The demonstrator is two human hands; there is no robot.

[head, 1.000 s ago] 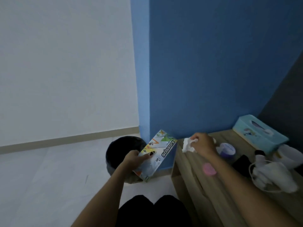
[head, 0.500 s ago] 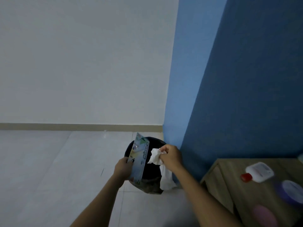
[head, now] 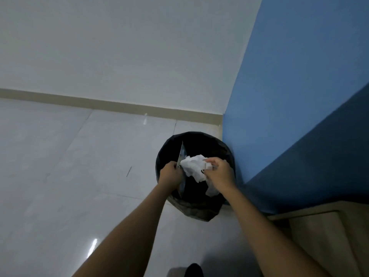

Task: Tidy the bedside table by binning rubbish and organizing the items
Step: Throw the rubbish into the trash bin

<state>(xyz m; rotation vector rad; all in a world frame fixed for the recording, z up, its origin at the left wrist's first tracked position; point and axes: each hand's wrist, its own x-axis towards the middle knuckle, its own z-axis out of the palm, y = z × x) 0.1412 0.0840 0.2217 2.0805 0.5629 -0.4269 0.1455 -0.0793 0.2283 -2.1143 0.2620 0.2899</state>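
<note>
A round bin lined with a black bag (head: 209, 140) stands on the floor against the blue wall. Both my hands hover over its mouth. My left hand (head: 170, 174) grips the scissors packaging card (head: 182, 156), which is turned edge-on and dips into the bin. My right hand (head: 218, 173) holds crumpled white tissue (head: 194, 166), part of which hangs down below the hand inside the bin's rim.
The wooden bedside table (head: 319, 226) shows only its left side and corner at the lower right. A blue wall (head: 299, 96) runs behind the bin. A white wall and pale tiled floor (head: 60, 176) fill the left.
My head turned left, so the tabletop items left the view. Both hands carried the card and the tissue from beside the table to right over the bin's mouth.
</note>
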